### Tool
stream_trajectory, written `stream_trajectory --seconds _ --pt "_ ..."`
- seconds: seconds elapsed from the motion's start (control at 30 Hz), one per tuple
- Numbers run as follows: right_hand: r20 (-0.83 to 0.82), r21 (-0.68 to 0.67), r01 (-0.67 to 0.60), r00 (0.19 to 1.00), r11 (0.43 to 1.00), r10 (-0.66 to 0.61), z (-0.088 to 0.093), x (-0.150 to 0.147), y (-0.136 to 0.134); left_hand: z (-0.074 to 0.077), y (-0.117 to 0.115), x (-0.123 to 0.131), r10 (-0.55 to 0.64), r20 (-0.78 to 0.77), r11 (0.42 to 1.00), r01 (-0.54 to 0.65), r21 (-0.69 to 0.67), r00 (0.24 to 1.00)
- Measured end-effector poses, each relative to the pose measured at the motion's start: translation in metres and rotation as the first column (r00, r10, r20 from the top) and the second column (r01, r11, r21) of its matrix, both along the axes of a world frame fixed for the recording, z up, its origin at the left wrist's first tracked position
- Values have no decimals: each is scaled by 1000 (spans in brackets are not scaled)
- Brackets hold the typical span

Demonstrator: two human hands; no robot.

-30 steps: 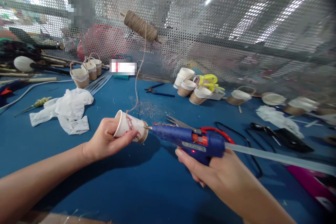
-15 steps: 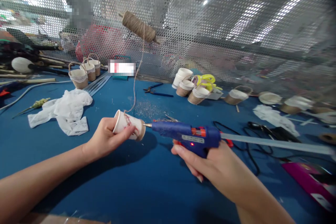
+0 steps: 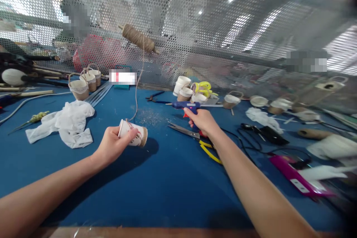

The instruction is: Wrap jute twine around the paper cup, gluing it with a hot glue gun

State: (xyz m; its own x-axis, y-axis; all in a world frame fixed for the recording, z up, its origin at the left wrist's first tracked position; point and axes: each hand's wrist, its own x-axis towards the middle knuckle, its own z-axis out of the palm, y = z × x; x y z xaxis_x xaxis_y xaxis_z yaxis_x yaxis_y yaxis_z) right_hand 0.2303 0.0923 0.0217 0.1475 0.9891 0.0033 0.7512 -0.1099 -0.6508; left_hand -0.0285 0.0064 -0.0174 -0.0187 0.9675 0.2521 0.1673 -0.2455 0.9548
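My left hand (image 3: 115, 143) is closed around a white paper cup (image 3: 135, 137) with a reddish print, tipped on its side above the blue table. Brown twine is wound at the cup's base end, and a strand of twine (image 3: 138, 81) runs up from the cup to a spool (image 3: 138, 38). My right hand (image 3: 199, 119) grips a blue hot glue gun (image 3: 185, 105) well away from the cup, its nozzle pointing left. Scissors (image 3: 185, 131) with yellow-lined handles lie beneath my right wrist, partly hidden by it.
Twine-handled cups (image 3: 79, 88) stand at the back left, near crumpled white fabric (image 3: 68, 122). Pliers (image 3: 156, 98) lie behind the glue scraps. More cups (image 3: 182, 85) stand at the back centre. Black cables and a magenta power strip (image 3: 297, 176) occupy the right. A perforated metal screen (image 3: 173, 44) rises behind.
The glue gun has moved away from the cup's base, forward and to the right, in my right hand. The scissors are now uncovered. My left hand keeps the cup nearly where it was.
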Motion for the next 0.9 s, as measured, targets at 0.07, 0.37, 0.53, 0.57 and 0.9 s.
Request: stream_trajectory --seconds 0.07,0.37,0.53,0.57,0.9 --pt "60 -57 18 998 998 -14 -9 2 13 0 -1 1 -5 -36 1000 5 15 999" --pt "179 -60 -5 984 998 16 -10 -21 12 -3 -7 0 -50 -259 977 101 189 965" --pt "-102 -150 -480 877 864 470 5 -72 -30 -1 -14 1 -114 -354 891 253 376 928" --pt "-170 -167 -565 824 808 541 6 -82 -36 0 -15 2 -131 -371 858 292 423 920" --pt "-764 20 -611 501 791 407 9 -102 -57 5 -16 4 -217 -402 851 374 368 890"
